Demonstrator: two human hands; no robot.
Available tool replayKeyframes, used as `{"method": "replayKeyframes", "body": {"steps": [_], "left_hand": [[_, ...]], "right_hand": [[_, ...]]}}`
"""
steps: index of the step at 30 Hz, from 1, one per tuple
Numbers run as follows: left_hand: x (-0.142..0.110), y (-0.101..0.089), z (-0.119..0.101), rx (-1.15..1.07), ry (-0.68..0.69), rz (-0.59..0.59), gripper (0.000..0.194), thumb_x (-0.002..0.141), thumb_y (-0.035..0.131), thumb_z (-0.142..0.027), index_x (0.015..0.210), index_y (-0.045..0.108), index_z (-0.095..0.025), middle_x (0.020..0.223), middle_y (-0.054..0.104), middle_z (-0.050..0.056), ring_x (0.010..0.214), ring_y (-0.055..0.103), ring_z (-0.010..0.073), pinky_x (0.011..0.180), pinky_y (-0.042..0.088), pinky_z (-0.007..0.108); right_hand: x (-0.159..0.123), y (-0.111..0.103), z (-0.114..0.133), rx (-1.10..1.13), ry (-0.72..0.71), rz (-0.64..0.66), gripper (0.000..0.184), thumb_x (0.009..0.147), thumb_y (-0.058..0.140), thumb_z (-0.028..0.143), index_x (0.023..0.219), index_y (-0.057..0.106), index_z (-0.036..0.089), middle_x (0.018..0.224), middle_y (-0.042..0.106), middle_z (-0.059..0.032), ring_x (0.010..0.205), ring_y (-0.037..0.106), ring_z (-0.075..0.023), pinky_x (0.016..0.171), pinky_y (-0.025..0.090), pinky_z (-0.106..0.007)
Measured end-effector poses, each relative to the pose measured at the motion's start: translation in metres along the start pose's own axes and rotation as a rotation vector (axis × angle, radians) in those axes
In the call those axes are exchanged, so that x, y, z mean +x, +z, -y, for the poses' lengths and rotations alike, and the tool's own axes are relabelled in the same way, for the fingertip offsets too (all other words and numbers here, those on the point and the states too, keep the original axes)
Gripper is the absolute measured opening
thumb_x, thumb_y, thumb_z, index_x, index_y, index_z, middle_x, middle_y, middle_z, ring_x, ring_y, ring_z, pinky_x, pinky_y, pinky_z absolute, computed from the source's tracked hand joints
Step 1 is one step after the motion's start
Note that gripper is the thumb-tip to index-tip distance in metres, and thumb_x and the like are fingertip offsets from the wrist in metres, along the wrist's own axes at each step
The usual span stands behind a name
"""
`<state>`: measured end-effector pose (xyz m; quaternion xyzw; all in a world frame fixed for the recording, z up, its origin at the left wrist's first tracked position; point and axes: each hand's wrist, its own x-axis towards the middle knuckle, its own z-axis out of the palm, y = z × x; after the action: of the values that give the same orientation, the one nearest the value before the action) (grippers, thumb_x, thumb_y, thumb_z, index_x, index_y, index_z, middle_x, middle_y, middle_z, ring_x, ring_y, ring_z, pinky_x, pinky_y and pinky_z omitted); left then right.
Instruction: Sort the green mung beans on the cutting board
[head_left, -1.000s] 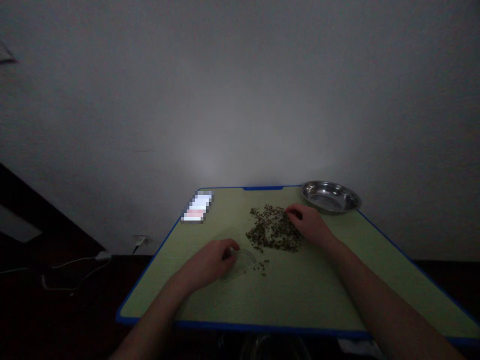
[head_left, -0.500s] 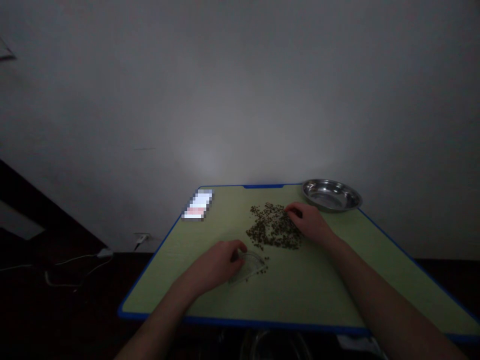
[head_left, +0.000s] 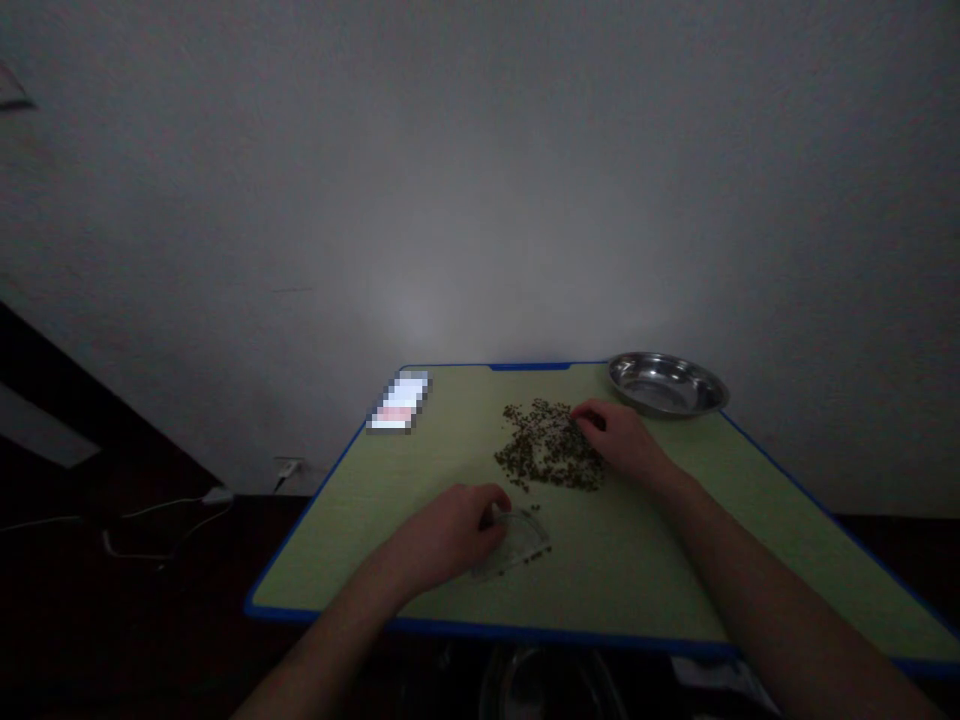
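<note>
Small dark brown grains, like seeds or beans (head_left: 544,455), lie in a loose patch on the pale green tabletop (head_left: 622,570). My left hand (head_left: 457,530) grips a clear plastic piece (head_left: 521,535) with one curved and one straight edge, low over the table in front of the patch. Its exact kind is hard to make out in the dim light. A few stray grains lie around its edge. My right hand (head_left: 619,437) rests at the right side of the patch, thumb and fingers curled together in a pinch. Whatever its fingertips hold is too small to see.
A shallow steel bowl (head_left: 667,385) stands at the back right corner. At the back left lies a phone with a lit, pixelated screen (head_left: 401,402). Blue trim (head_left: 555,630) edges the table, and a wall rises behind it. Cables (head_left: 161,510) run at the lower left.
My left hand has slid a little to the right with the clear plastic piece. My right hand stays by the grains, hardly moved. The view has shifted slightly.
</note>
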<state>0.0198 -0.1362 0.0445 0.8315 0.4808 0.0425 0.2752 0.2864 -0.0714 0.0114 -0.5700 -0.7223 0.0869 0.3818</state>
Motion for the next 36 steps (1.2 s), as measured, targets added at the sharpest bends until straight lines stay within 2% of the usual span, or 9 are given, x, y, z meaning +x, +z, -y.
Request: {"method": "replayKeyframes", "body": {"steps": [11, 30, 36], "left_hand": [[-0.005, 0.002, -0.018, 0.043, 0.045, 0.047, 0.036, 0.079, 0.048, -0.03, 0.109, 0.064, -0.02, 0.084, 0.07, 0.005, 0.068, 0.059, 0.0159, 0.062, 0.041, 0.027], [-0.012, 0.005, -0.03, 0.059, 0.086, 0.115, 0.033, 0.078, 0.051, -0.029, 0.108, 0.065, -0.025, 0.094, 0.07, 0.006, 0.078, 0.062, 0.019, 0.067, 0.043, 0.03], [-0.009, 0.002, -0.036, 0.039, 0.118, 0.179, 0.032, 0.078, 0.052, -0.027, 0.107, 0.066, -0.025, 0.092, 0.071, 0.004, 0.078, 0.062, 0.0187, 0.066, 0.042, 0.029]], "right_hand": [[0.0, -0.003, -0.002, -0.025, 0.027, -0.033, 0.02, 0.079, 0.053, 0.015, 0.087, 0.07, 0.017, 0.081, 0.072, -0.0058, 0.072, 0.064, -0.0185, 0.07, 0.048, -0.031], [0.0, -0.003, -0.005, -0.037, 0.021, -0.028, 0.018, 0.079, 0.054, 0.014, 0.086, 0.07, 0.017, 0.081, 0.072, -0.0065, 0.073, 0.065, -0.0193, 0.07, 0.049, -0.032], [0.0, -0.003, -0.006, -0.04, 0.021, -0.032, 0.019, 0.078, 0.054, 0.014, 0.087, 0.07, 0.017, 0.08, 0.072, -0.0059, 0.072, 0.065, -0.0189, 0.071, 0.048, -0.031]]}}
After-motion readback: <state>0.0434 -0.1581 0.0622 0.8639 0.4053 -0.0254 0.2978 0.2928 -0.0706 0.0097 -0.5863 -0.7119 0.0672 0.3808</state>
